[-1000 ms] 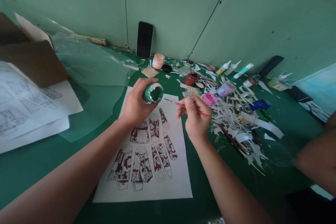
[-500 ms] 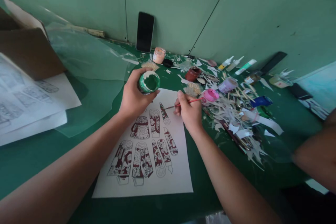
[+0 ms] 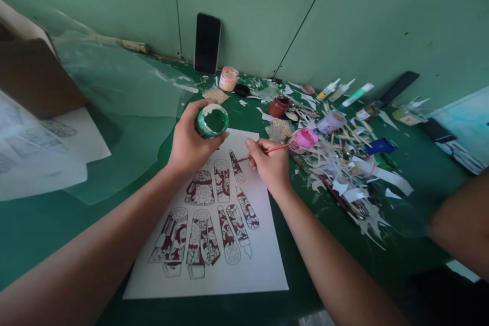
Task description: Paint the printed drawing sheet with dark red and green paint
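Note:
My left hand (image 3: 193,142) is wrapped round an open jar of green paint (image 3: 213,121), tilted toward me above the top edge of a white sheet (image 3: 263,275). Between the fingers of my right hand (image 3: 270,162) is a thin red paintbrush (image 3: 275,148). Its tip points left, at a narrow printed shape (image 3: 235,165) near the sheet's upper right. That shape shows dark red and some green. Several other outlined shapes on the sheet carry dark red patches and floral line drawings.
A phone (image 3: 207,44) leans on the green wall. Right of the sheet are a pink jar (image 3: 303,140), a dark red jar (image 3: 279,106), a purple jar (image 3: 331,122) and paper scraps (image 3: 344,173). A cardboard box (image 3: 42,79) stands left. Someone's arm (image 3: 462,224) shows at right.
The view has shifted slightly, so the sheet appears a little lower and larger. Both hands keep their hold on the jar and brush, and the brush tip remains at the same narrow shape.

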`<state>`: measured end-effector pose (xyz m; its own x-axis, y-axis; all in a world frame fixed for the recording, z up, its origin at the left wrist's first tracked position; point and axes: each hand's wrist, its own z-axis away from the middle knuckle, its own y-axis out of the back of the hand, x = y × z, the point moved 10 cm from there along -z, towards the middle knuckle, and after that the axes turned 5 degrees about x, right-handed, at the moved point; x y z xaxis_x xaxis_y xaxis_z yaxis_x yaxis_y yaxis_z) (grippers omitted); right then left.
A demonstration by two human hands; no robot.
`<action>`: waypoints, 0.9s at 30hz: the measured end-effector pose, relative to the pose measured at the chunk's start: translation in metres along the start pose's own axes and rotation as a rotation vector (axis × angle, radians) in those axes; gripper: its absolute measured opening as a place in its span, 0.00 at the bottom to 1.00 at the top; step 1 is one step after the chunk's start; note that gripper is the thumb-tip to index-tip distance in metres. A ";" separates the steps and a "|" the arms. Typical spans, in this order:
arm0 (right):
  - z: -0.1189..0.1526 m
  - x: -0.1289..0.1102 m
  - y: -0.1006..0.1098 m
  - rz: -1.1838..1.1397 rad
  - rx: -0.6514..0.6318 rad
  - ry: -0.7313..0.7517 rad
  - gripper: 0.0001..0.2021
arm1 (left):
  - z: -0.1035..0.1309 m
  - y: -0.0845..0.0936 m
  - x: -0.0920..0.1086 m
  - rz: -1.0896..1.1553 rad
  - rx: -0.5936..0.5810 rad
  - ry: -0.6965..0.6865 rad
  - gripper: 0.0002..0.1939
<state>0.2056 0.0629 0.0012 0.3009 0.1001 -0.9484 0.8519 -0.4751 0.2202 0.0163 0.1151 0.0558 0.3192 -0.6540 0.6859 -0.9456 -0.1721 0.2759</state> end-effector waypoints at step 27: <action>0.000 -0.004 0.001 0.096 0.001 0.056 0.21 | 0.000 -0.001 0.001 -0.022 -0.010 -0.027 0.26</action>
<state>0.2054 0.0625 0.0053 0.4046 0.1025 -0.9087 0.8178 -0.4853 0.3093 0.0178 0.1142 0.0560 0.3380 -0.6699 0.6610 -0.9377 -0.1797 0.2974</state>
